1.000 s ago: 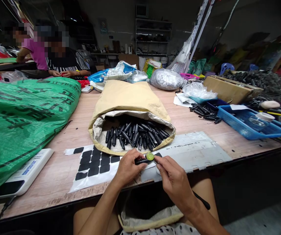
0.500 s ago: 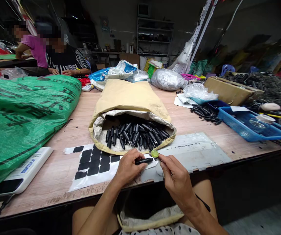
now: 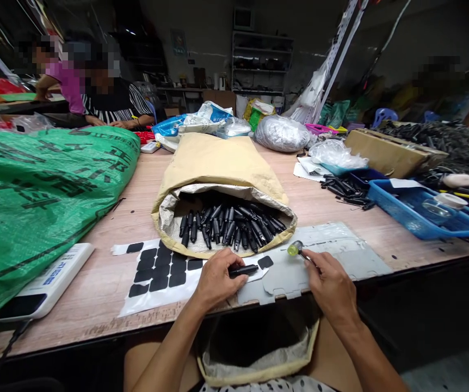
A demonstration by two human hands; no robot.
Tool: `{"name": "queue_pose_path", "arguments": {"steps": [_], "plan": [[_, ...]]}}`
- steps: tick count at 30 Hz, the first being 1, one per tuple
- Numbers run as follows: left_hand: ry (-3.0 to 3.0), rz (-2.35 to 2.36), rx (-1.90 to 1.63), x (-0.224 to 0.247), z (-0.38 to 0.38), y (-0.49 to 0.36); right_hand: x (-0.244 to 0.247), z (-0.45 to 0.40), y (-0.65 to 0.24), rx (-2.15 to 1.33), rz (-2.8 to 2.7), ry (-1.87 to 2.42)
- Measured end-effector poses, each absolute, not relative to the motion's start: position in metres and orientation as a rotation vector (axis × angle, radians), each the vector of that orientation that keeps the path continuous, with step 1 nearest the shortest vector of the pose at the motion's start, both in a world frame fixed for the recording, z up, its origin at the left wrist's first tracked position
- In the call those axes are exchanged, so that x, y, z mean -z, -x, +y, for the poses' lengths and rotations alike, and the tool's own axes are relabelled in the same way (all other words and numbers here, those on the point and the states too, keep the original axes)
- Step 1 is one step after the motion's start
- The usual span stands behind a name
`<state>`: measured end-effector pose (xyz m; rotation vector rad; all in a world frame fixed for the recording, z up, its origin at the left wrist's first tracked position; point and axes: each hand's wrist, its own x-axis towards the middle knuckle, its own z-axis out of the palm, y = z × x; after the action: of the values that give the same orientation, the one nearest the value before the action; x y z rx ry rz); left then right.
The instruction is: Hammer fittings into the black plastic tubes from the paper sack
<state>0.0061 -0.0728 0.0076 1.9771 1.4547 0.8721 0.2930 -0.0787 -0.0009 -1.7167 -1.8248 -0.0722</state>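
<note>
My left hand point(image 3: 221, 274) grips a black pen-like part point(image 3: 244, 269) near the table's front edge. Closed around a thin metal shaft, my right hand point(image 3: 329, 280) holds a tool with a yellow-green round end point(image 3: 295, 248) over a grey sheet point(image 3: 324, 239). Just behind my left hand, a tan sack point(image 3: 218, 158) lies with its mouth toward me, and many black parts point(image 3: 230, 224) show inside. White backing paper point(image 3: 136, 307) with black rounded squares point(image 3: 161, 270) lies left of my left hand. One black square point(image 3: 265, 262) sits between my hands.
A green sack point(image 3: 55, 190) and a white electronic device point(image 3: 50, 280) are at the left. On the right are a blue tray point(image 3: 414, 218), loose black parts point(image 3: 344, 188) and a cardboard box point(image 3: 389, 152). An open sack point(image 3: 259, 373) rests on my lap. People sit at the back left.
My right hand has moved right with the tool, away from the black part's tip. My left hand still holds the part in about the same place. The view has shifted slightly.
</note>
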Motion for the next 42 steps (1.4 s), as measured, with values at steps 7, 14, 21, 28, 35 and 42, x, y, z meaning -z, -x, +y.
{"name": "queue_pose_path", "arguments": {"steps": [7,14,21,28,35,42], "plan": [[-1.995,1.459,-0.857,-0.005,-0.074,-0.006,0.017,-0.059,-0.310,0.356,-1.799,1.821],[-2.015,1.464,-0.853,-0.009,-0.075,-0.006,0.020,-0.061,-0.300,0.487,-1.766,1.859],[-2.065,1.261,-0.646,-0.019,-0.136,-0.039,0.021,-0.061,-0.301,0.535,-1.768,1.862],[-1.946,1.497,-0.172,0.046,-0.179,-0.066,0.023,-0.061,-0.301,0.561,-1.778,1.860],[-1.888,1.501,-0.477,-0.009,-0.147,-0.042,0.024,-0.061,-0.302,0.563,-1.788,1.860],[-1.722,2.523,-0.647,-0.053,-0.057,0.053,0.024,-0.061,-0.301,0.561,-1.777,1.865]]}}
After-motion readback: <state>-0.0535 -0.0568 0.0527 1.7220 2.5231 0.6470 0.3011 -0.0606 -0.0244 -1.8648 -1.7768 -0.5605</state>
